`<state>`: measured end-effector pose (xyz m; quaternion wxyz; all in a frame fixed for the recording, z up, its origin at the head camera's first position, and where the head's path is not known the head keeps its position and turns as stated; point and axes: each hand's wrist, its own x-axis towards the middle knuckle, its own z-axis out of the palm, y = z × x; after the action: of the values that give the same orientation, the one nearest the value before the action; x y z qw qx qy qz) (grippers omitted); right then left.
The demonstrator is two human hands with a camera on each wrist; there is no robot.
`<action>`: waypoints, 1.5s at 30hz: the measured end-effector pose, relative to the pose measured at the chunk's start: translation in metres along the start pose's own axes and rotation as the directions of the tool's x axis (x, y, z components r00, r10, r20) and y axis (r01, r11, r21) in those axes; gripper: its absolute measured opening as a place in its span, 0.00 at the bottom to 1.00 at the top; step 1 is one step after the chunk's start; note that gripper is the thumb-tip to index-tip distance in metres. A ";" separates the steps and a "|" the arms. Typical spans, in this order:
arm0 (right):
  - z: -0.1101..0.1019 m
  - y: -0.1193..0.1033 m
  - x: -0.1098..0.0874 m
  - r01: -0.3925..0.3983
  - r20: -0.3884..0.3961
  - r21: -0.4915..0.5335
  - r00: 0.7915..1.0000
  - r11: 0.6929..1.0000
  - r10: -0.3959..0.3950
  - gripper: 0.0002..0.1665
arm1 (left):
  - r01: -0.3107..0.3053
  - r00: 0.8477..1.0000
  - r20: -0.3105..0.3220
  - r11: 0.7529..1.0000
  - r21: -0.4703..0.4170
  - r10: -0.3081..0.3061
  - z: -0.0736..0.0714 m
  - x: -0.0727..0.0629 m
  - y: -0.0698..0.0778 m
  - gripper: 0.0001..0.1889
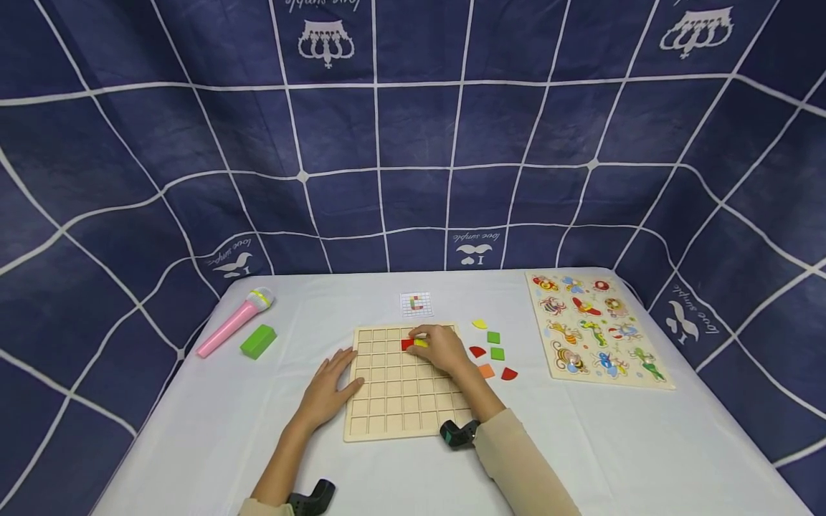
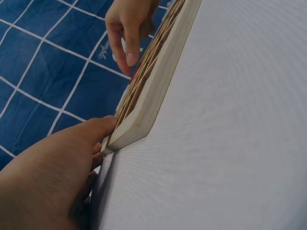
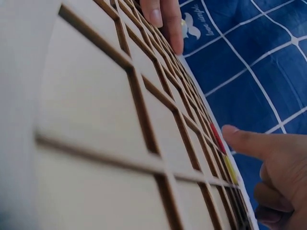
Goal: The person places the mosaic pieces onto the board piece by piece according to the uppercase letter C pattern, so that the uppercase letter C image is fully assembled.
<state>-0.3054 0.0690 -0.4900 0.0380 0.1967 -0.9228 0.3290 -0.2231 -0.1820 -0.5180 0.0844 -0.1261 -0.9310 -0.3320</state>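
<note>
A wooden grid board (image 1: pixel 385 407) lies flat on the white table. The left hand (image 1: pixel 327 393) rests along its left edge with fingers spread, and in the left wrist view the thumb of that hand (image 2: pixel 53 158) touches the board's corner. Over the upper part of the grid is the right hand (image 1: pixel 445 350), its thumb and forefinger beside a red piece (image 1: pixel 406 345) and a yellow piece (image 1: pixel 421 342) lying side by side in the squares. In the right wrist view the red piece (image 3: pixel 217 138) sits near a fingertip; no piece shows between the fingers.
Behind the board is a small pattern card (image 1: pixel 416 304). Loose green (image 1: pixel 497 354), red, yellow and orange pieces lie at its right. An insect puzzle board (image 1: pixel 596 330) is farther right. A pink microphone (image 1: pixel 235 322) and green block (image 1: pixel 258 342) lie left.
</note>
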 end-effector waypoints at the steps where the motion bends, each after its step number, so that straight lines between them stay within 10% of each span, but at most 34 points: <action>1: -0.003 0.001 0.000 -0.006 -0.006 0.011 1.000 1.000 0.006 0.18 | 0.000 1.000 0.000 1.000 -0.002 0.000 0.000 0.000 0.000 0.32; 23: -0.084 0.087 -0.006 -0.125 -0.171 -0.037 0.978 0.991 0.117 0.20 | 0.007 1.000 0.015 1.000 0.001 -0.007 -0.001 0.002 -0.003 0.32; 45: -0.065 0.094 0.009 -0.345 -0.161 -0.110 0.931 0.932 0.326 0.19 | 0.004 1.000 0.014 1.000 -0.009 -0.004 0.001 0.001 -0.004 0.32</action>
<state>-0.3542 0.1723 -0.4928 0.0593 0.0090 -0.9582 0.2799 -0.2252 -0.1843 -0.5212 0.0765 -0.1268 -0.9303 -0.3355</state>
